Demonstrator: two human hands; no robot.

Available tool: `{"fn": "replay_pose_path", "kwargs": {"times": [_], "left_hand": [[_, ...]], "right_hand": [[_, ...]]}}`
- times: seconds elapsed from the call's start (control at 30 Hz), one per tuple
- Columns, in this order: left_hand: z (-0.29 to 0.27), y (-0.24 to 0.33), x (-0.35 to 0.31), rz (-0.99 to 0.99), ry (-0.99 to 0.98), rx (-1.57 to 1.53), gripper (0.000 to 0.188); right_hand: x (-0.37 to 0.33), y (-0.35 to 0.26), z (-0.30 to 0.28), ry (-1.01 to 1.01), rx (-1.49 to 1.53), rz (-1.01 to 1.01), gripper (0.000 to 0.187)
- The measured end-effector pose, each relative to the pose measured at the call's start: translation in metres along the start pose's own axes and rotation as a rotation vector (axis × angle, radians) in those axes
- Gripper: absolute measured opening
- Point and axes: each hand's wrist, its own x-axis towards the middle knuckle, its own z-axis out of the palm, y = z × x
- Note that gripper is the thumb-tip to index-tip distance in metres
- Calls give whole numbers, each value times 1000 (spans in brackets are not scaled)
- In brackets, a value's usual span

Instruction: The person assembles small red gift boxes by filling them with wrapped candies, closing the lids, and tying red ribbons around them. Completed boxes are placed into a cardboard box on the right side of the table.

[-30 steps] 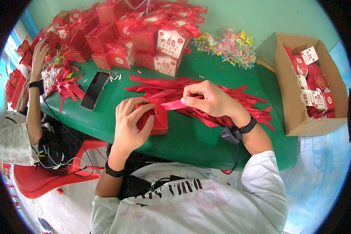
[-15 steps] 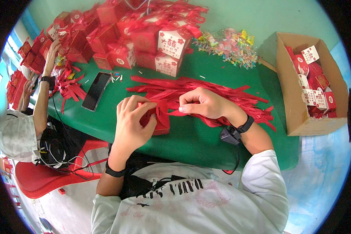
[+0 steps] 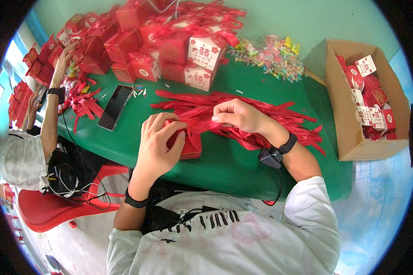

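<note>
Shifted slightly toward the worktop's (image 3: 243, 178) far edge since half a second ago, the right hand (image 3: 238, 117) pinches a ribbon (image 3: 205, 125) between thumb and bent fingers. Palm down, the left hand (image 3: 159, 140) curls over the box (image 3: 192, 149), gripping it close to the near edge.

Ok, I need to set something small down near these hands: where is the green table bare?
The green table is bare along its near edge, right of the red box and nearer than the ribbon pile. A smaller patch lies between the phone and the left hand. It is crowded at the back left, with stacked gift boxes.
</note>
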Motion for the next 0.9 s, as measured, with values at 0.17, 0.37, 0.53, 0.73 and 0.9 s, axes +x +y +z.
{"fn": "replay_pose_path", "kwargs": {"times": [0.17, 0.37, 0.53, 0.73, 0.9], "left_hand": [[3, -3, 2, -21, -12, -68, 11], [0, -3, 3, 15, 86, -106, 11], [-10, 0, 8, 24, 137, -147, 10], [-23, -10, 0, -43, 269, -194, 9], [-16, -5, -8, -148, 40, -219, 48]], "right_hand": [[3, 7, 6, -56, 28, -2, 28], [6, -9, 26, 227, -155, -283, 25], [18, -36, 46, 181, -473, -503, 28], [30, -41, 58, 128, -278, -401, 32], [31, -34, 53, 102, -260, -390, 28]]}}
